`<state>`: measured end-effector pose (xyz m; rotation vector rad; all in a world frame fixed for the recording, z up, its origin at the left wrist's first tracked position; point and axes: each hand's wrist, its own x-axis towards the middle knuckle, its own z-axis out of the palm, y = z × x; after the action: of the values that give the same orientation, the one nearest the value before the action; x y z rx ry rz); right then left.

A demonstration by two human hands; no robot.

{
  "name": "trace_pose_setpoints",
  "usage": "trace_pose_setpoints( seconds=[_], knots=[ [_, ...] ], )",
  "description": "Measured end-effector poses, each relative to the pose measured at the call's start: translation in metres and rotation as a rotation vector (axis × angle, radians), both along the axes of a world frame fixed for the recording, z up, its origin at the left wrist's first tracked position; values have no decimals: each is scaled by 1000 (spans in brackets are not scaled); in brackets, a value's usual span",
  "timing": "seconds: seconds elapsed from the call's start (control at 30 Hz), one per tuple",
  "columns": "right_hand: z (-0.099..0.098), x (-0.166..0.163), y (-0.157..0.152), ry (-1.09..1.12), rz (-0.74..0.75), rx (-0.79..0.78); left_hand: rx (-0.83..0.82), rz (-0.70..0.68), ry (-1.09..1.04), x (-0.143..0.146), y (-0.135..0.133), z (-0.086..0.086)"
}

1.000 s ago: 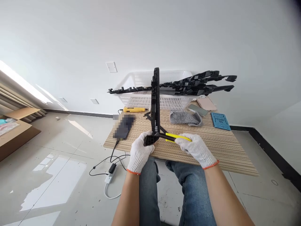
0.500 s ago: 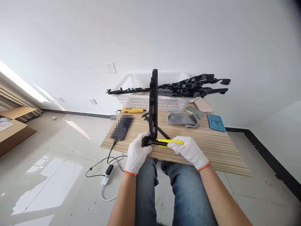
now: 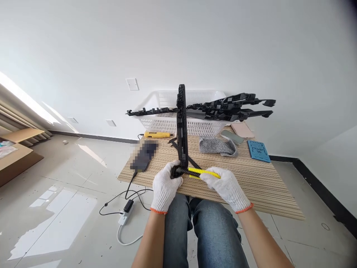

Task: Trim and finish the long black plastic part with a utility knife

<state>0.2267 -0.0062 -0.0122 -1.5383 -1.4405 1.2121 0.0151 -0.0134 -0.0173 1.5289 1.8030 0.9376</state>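
Observation:
My left hand (image 3: 166, 184), in a white knit glove with an orange cuff, is closed round the lower end of a long black plastic trim part (image 3: 182, 137). The part stands up away from me over the table's front edge. My right hand (image 3: 222, 185), gloved the same way, grips a yellow utility knife (image 3: 204, 172). Its dark blade end lies across the bottom of the part, close to my left fingers. Whether the blade touches the plastic I cannot tell. Behind the part lies a black caliper (image 3: 194, 162), partly hidden by it.
A white basket (image 3: 156, 124) at the back carries several black trim parts (image 3: 237, 107) jutting out rightward. On the striped table (image 3: 267, 190) are a yellow corded tool (image 3: 157, 134), a phone (image 3: 143, 156), a grey cloth (image 3: 214, 145), a blue plate (image 3: 259, 150) and two notebook-like slabs.
The knife's blade end has shifted slightly at the part's bottom, its angle tilting a little. Both hands keep their holds. The whole view has moved a little.

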Motion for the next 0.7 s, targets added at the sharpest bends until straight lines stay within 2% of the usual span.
trace_pose_setpoints(
  seconds=[0.07, 0.17, 0.27, 0.4, 0.53, 0.63, 0.7],
  knots=[
    [1, -2, -1, 7, -20, -5, 0, -15, -28, -2, 0, 0],
    [2, -5, -3, 2, 60, -7, 30, -102, -107, -6, -1, 1],
    [2, -6, -4, 9, -39, 8, 7, -169, -97, -9, -3, 4],
    [-1, -4, -6, 12, 18, 1, -21, -186, -66, -12, -6, 6],
    [-5, 2, -8, 28, -50, 7, -10, -218, -119, -15, -7, 5],
    [-5, 4, -10, 16, 28, -13, -33, -223, -90, -16, -6, 7],
    [-4, 5, -10, 8, -38, 5, -50, -253, -50, -16, -4, 11]
  ],
)
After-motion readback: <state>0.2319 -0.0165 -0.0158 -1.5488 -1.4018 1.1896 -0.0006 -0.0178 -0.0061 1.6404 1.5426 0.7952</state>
